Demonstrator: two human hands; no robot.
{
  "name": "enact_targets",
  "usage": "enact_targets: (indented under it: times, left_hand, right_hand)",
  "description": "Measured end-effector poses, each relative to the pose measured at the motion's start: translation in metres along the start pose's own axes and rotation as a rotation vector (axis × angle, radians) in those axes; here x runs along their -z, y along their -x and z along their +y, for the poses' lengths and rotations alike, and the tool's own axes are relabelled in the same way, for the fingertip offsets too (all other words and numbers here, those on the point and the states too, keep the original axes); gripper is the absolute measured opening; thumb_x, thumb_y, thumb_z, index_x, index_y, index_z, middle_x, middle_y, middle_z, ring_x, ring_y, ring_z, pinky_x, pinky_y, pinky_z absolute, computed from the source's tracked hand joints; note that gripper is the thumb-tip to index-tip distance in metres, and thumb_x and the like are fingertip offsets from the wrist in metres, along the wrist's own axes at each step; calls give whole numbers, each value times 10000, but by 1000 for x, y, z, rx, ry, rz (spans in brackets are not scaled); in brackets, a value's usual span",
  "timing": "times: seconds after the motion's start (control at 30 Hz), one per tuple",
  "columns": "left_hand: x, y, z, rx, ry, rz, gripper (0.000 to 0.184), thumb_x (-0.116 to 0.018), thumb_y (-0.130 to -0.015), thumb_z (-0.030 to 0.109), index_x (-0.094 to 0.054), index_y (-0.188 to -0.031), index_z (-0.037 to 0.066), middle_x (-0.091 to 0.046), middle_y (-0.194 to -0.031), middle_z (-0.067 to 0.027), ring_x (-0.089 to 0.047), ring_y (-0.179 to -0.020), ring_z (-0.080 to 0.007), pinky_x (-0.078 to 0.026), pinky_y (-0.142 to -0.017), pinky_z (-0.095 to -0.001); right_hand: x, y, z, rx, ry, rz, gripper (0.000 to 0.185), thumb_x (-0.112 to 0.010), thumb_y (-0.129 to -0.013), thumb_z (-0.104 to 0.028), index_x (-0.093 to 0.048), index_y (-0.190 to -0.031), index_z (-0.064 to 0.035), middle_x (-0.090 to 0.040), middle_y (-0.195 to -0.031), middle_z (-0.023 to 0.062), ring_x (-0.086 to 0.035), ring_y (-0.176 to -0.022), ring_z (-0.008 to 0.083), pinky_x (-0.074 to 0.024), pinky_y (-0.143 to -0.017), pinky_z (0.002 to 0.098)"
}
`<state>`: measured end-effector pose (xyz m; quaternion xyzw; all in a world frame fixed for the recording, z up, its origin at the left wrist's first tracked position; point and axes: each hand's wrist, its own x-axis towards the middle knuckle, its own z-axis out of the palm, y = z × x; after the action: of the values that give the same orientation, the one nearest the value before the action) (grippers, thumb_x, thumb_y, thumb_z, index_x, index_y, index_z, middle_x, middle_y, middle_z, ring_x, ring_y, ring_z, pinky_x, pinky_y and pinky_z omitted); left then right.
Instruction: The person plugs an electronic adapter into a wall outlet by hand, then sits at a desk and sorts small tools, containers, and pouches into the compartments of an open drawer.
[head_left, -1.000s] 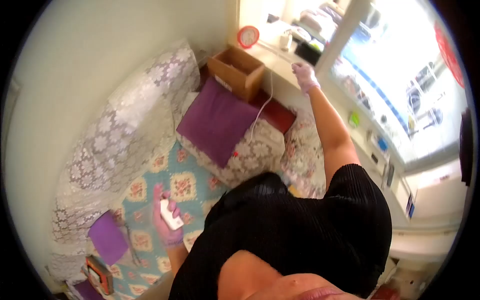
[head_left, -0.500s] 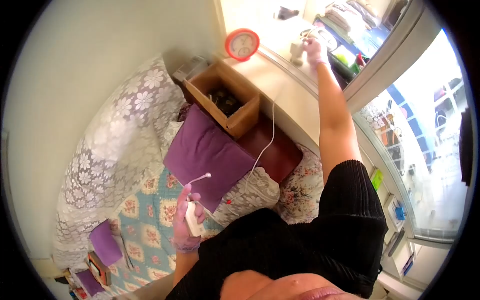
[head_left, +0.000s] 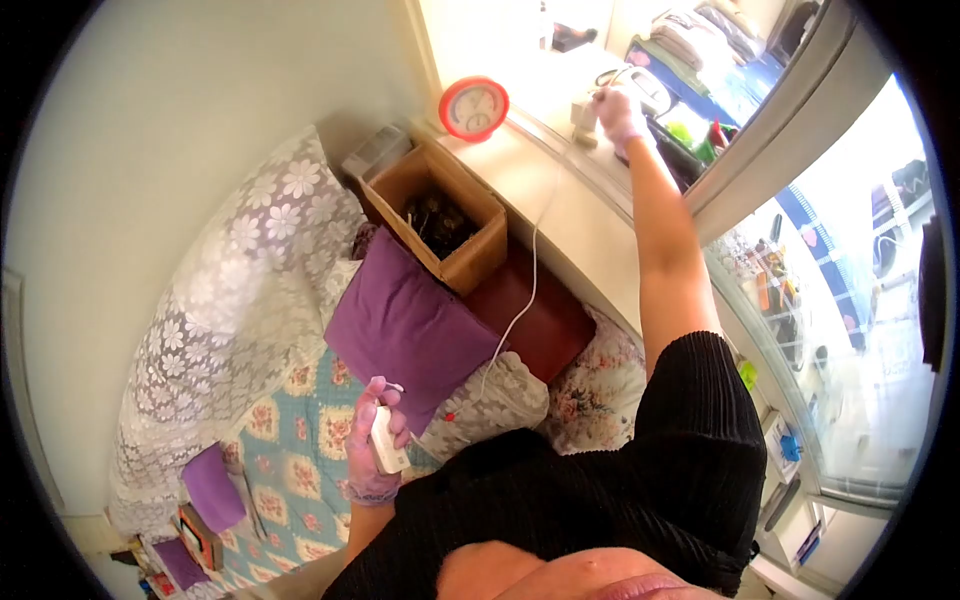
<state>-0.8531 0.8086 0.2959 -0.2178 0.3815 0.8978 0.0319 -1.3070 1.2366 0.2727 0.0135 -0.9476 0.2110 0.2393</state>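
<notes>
My left hand (head_left: pixel 372 450), in a thin translucent glove, is closed around a small white device (head_left: pixel 388 440). A short white cable end sticks out near its fingertips, over the purple cushion (head_left: pixel 405 325). My right hand (head_left: pixel 620 115), gloved too, reaches through the window opening over the sill. Its fingers are bent at a small whitish object (head_left: pixel 585 120) beside a white coiled item (head_left: pixel 650 90). The glare hides whether the fingers grip it. A white cable (head_left: pixel 530 300) runs from the ledge down across the dark red surface to the patterned pillow.
An open cardboard box (head_left: pixel 480 250) with dark contents stands by the ledge (head_left: pixel 585 215). A red round dial (head_left: pixel 474 109) is on the ledge. Lace-covered bedding (head_left: pixel 230 280) and a floral quilt (head_left: pixel 300 430) lie at left. The window frame (head_left: pixel 790 115) is right of my right arm.
My right hand has moved from the ledge side into the window opening, to the whitish object. My left hand has shifted right and up, still around the white device. The view has shifted nearer the window.
</notes>
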Motion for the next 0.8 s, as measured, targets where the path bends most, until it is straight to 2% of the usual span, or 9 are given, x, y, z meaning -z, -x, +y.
enact_targets:
  times: [0.07, 0.1, 0.17, 0.23, 0.43, 0.53, 0.67, 0.73, 0.8]
  left_hand:
    - [-2, -3, 0, -13, -9, 8, 399, -538, -959, 227, -466, -1303, 38, -554, -1043, -88, -533, -690, -122, -454, -514, -238]
    - [-1, -4, -1, 4, -12, 37, 397, -542, -957, 231, -472, -1299, 42, -554, -1046, -89, -534, -687, -123, -455, -514, -240]
    - [1, -6, -2, 15, -16, 63, 394, -545, -956, 234, -478, -1295, 45, -554, -1048, -90, -535, -685, -124, -455, -515, -242]
    - [3, -6, -3, 12, -67, 24, 395, -550, -947, 262, -502, -1273, 44, -548, -1049, -89, -521, -711, -127, -429, -554, -243]
    - [-1, -10, -6, 35, -99, 0, 371, -536, -954, 243, -518, -1267, 46, -543, -1058, -86, -508, -714, -121, -431, -560, -245]
    - [-4, -15, -7, 56, -86, -60, 369, -536, -952, 238, -525, -1269, 50, -538, -1062, -79, -502, -720, -117, -431, -561, -243]
    - [-4, -19, -9, 71, -90, -80, 377, -541, -949, 237, -524, -1280, 58, -538, -1073, -78, -500, -727, -114, -432, -562, -243]
    - [-5, -19, -10, 84, -63, -81, 376, -541, -949, 236, -527, -1283, 64, -545, -1069, -67, -503, -725, -107, -437, -565, -239]
    - [-14, -17, -5, 92, -72, -65, 381, -543, -949, 237, -522, -1288, 64, -548, -1062, -61, -507, -724, -105, -440, -566, -236]
  right_hand:
    - [0, 1, -4, 109, 101, 94, 203, -638, -833, -194, -690, -923, -19, -668, -872, 235, -656, -847, 379, -526, -790, 414]
    - [-5, -1, -2, 114, 93, 87, 199, -634, -836, -189, -687, -936, -25, -663, -917, 233, -650, -873, 384, -521, -806, 421]
    - [-10, 0, -2, 73, 7, 75, 171, -600, -851, -173, -665, -858, -15, -641, -959, 225, -617, -920, 373, -492, -849, 435]
    - [-10, 1, -3, 85, 19, 89, 168, -598, -854, -171, -658, -872, -15, -642, -951, 223, -616, -922, 376, -491, -848, 438]
    - [-14, 9, 11, 28, 15, 173, 183, -618, -856, -181, -618, -956, -28, -629, -955, 199, -615, -911, 382, -495, -830, 448]
    - [-9, 10, 19, 114, -7, 236, 189, -634, -847, -179, -619, -966, -33, -625, -962, 199, -613, -906, 378, -496, -820, 446]
    - [-2, 10, 14, 151, -5, 177, 188, -632, -862, -193, -616, -965, -36, -630, -906, 196, -616, -876, 384, -499, -796, 451]
    - [3, 11, 4, -78, -202, 216, 176, -595, -903, -211, -608, -973, -49, -642, -853, 197, -627, -814, 394, -502, -742, 459]
    - [17, 8, -6, -101, -134, 237, 181, -570, -924, -225, -604, -979, -56, -647, -834, 203, -629, -793, 401, -501, -718, 466]
